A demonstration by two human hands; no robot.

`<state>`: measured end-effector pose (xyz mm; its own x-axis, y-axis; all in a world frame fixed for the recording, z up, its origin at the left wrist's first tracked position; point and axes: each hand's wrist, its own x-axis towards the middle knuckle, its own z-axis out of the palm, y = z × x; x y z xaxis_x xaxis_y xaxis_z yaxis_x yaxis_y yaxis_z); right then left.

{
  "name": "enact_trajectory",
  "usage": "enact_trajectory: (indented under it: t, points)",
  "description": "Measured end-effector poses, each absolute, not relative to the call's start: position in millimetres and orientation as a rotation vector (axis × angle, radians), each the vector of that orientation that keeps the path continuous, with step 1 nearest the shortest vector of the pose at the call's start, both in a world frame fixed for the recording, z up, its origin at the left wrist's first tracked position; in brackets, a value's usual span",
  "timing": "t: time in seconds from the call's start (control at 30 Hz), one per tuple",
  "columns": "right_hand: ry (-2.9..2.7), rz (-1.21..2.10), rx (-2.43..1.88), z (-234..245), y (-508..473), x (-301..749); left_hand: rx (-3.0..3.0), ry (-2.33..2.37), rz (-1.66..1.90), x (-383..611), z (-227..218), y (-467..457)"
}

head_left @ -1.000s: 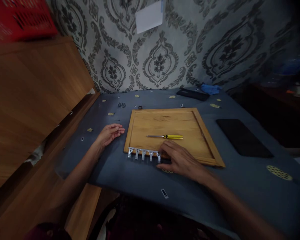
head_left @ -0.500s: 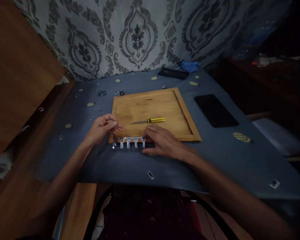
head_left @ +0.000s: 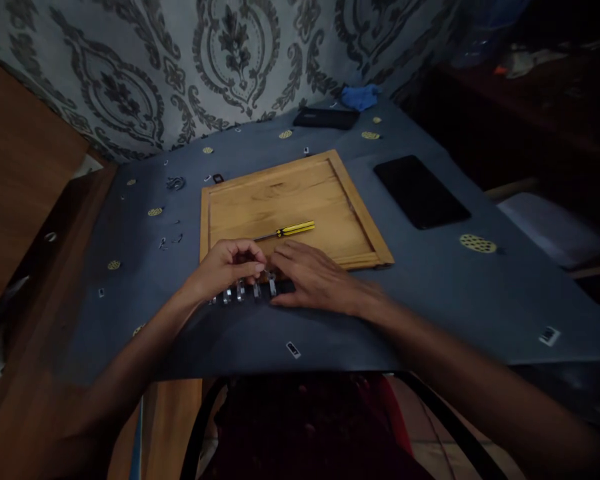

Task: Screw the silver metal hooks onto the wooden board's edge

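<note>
narrow grip on the left hand (head_left: pixel 225 267): fingers curled in, tips bunched together right over the metal hook rail (head_left: pixel 240 291); cannot tell if pinching anything small or only touching. wide, flat grip on the right hand (head_left: pixel 316 280): palm down, fingers stretched out side by side, pressing on the rail's right end and the near edge of the wooden board (head_left: pixel 290 193), holding nothing.

of the rail, only a short silvery strip with a row of bent, shiny hooks in sight, poking out from under both hands, lying along the board's near edge on the tabletop (head_left: pixel 430 300). directly beneath the left fingertips, just beside the right ones.

board: squarish, pale honey-coloured wood with visible grain, a raised frame around a sunken panel, lying flat. on the panel, a slim screwdriver (head_left: pixel 285 231) with yellow-and-black handle and thin steel shaft, just beyond both hands, untouched.

tabletop under a matte blue-grey sheet, dotted with small round yellow perforated discs (head_left: pixel 477 243) and tiny dark bits. right of the board, a flat glossy black phone (head_left: pixel 420 191); farther back, a second dark slab (head_left: pixel 326 118) and a crumpled blue cloth (head_left: pixel 360 95) near the wall. behind, wallpaper (head_left: pixel 230 40) with grey damask ornament; at left, a smooth brown wood panel (head_left: pixel 20 167).
</note>
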<state>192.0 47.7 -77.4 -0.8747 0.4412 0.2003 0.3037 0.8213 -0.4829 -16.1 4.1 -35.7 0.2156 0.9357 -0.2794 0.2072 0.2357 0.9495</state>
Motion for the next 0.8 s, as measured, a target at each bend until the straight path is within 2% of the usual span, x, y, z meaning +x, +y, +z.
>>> enact_trajectory:
  t: [0.4,0.8]
  points:
    - [-2.640,0.632,-0.537,-82.8,46.9,191.4,1.695,1.421,0.692,-2.9,-33.2,-3.5]
    - [-2.620,0.656,-0.536,-77.7,46.2,193.1,1.623,1.467,0.642,-2.5,-38.0,-4.8]
